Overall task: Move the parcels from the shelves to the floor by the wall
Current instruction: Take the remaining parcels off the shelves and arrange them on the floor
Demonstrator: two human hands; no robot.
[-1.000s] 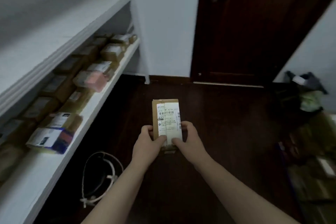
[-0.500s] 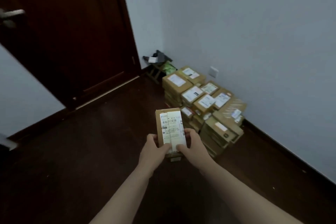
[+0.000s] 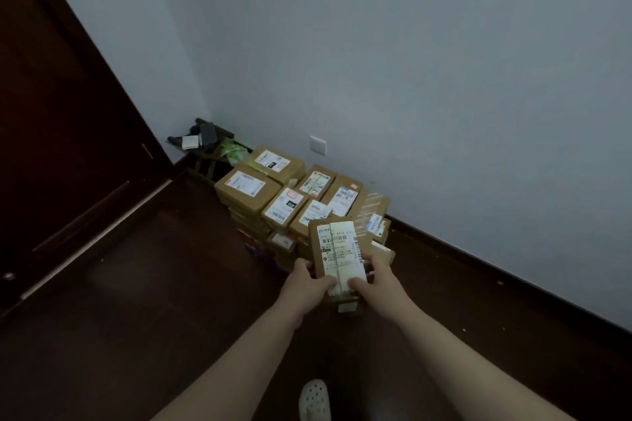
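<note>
Head view shows a big pale wall (image 3: pixel 410 61) and a dark floor (image 3: pixel 154 301) that meets it. A dark door (image 3: pixel 51 113) is on the left.

By the wall sits a pile of parcels (image 3: pixel 273 195). They are brown boxes with white labels, stacked a few high. So a lot of the job looks done. The shelves are not in sight, so I cannot tell how many boxes wait there. In the corner past the pile is a small dark stand (image 3: pixel 205 143).

One more parcel (image 3: pixel 337 253) is up in the air, in front of the near end of the pile, not on the floor yet. It is a long brown box with its white label facing up. The left hand (image 3: pixel 306 287) holds its left side and the right hand (image 3: pixel 379 284) holds its right side. Both thumbs press on top and the fingers curl round the edges. I think this box just needs to go down on or beside the pile.

A white shoe (image 3: pixel 314 400) pokes in at the bottom. A little white socket (image 3: pixel 318 145) is on the wall.
</note>
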